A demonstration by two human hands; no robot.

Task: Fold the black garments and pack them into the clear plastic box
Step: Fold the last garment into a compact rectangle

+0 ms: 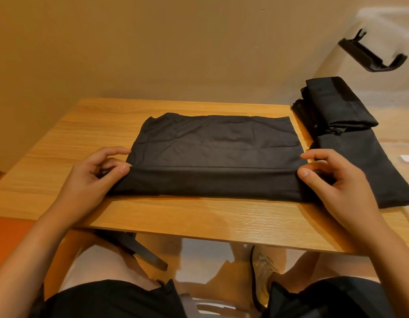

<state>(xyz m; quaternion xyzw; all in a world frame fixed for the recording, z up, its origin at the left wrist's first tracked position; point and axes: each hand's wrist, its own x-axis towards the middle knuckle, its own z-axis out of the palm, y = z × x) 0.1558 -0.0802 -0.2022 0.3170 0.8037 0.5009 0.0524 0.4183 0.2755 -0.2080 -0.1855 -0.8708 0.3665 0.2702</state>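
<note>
Wooden table (199,221) carries a black garment (212,154), spread flat; left hand (95,177) and right hand (336,180) each pinch one end of its near fold. Folded garments (336,106) lie far right by the clear plastic box (391,26).

Black garment (212,154) part-folded at center; folded garments (336,106) stacked rt.

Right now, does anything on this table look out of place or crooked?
On the flat black cloth garment, the far left corner looks rounded and wrinkled, unlike the square far right one; nothing else.
</note>
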